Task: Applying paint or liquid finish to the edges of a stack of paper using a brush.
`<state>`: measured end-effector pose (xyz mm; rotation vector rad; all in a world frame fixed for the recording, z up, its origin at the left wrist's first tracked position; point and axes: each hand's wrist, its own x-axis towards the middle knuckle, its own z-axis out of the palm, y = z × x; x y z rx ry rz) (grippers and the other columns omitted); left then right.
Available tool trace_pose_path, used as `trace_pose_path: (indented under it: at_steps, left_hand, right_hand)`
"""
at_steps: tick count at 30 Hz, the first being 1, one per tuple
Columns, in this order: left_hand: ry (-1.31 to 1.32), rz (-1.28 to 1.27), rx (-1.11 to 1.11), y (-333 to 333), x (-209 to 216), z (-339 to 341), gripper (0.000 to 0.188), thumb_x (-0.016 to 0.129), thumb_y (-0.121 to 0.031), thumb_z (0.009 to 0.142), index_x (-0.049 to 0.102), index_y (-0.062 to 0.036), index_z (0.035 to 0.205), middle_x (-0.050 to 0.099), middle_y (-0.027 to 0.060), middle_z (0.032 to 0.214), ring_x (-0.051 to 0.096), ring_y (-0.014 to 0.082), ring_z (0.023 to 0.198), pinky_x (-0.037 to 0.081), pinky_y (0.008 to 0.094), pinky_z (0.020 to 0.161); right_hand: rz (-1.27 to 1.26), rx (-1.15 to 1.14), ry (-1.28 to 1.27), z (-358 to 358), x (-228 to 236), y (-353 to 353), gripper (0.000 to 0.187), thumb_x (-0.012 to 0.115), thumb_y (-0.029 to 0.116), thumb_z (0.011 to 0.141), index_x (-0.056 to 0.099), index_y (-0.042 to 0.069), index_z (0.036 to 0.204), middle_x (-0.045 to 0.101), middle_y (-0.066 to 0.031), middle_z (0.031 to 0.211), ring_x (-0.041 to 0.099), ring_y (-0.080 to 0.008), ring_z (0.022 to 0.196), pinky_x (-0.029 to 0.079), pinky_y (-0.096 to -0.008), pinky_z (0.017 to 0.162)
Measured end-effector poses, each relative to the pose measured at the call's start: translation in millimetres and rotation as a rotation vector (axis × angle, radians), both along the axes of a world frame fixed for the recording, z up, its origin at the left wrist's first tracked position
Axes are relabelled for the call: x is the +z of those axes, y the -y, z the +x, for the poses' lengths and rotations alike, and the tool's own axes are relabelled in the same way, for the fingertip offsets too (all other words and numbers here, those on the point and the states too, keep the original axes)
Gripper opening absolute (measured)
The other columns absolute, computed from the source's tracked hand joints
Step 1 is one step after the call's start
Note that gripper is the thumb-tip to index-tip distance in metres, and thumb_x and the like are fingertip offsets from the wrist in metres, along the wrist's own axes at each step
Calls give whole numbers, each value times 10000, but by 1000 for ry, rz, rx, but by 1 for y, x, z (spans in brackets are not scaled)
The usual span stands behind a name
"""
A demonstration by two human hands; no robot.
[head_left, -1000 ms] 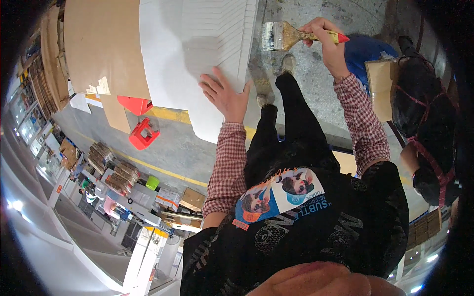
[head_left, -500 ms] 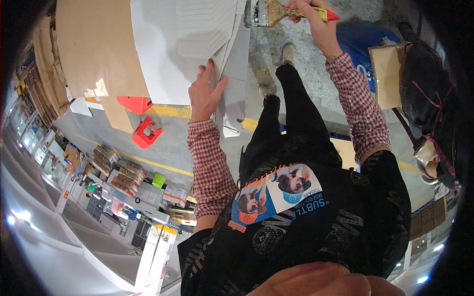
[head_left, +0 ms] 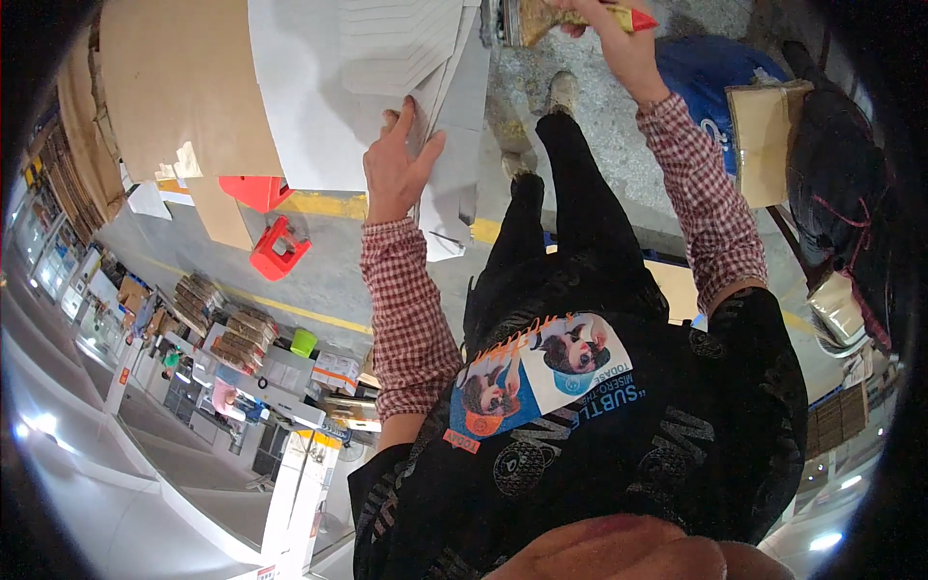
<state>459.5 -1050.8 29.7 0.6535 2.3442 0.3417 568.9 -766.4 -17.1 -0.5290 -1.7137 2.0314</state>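
My right hand (head_left: 619, 43) grips a wide paintbrush (head_left: 533, 21) by its yellow handle with a red tip, near the top edge. The brush's bristle end points left, beside the pile of paper. Flat on the white sheets (head_left: 300, 97) rests my left hand (head_left: 398, 166), its fingers spread and the forefinger reaching to the edge of a fanned stack of overlapping white pieces (head_left: 401, 48). Loose sheet edges hang down to the right of this hand. Part of my right hand's fingers is hidden behind the brush handle.
Brown cardboard (head_left: 179, 87) lies left of the white sheets. Below it are a red stool (head_left: 280, 248) and another red piece. A blue bag (head_left: 710, 82) and a cardboard piece (head_left: 768, 140) sit at right, next to a person in dark clothes (head_left: 841, 184). Bundled stacks stand farther left.
The brush and my right hand have shifted slightly up, so the brush is partly cut off by the top edge. My left hand stays on the sheets, a little higher in view.
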Motion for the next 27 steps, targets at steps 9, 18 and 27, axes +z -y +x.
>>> trace_pose_path:
  at_steps: [9,18,27]
  left_hand:
    - [-412,-85,48,-13,-39,58,910,716,-438,677,309,-37,1385,321,308,1356,319,470,1254,383,482,960]
    - [-449,-98,10,9,-43,84,994,693,-483,712,181,-34,1436,161,342,1425,160,543,1297,198,542,1059]
    - [-94,76,-75,26,-1,27,669,621,-346,778,422,-24,1329,463,305,1241,523,429,1073,445,421,874]
  right_hand:
    - [-70,-48,-55,33,17,17,257,546,201,915,545,32,722,562,-49,710,512,-100,599,433,-251,556]
    - [-176,-98,-431,30,-28,35,219,520,170,920,569,4,785,601,-75,824,548,-106,683,460,-248,609]
    - [111,-169,-69,25,10,34,239,539,186,918,543,17,749,553,-41,724,494,-85,612,426,-247,572]
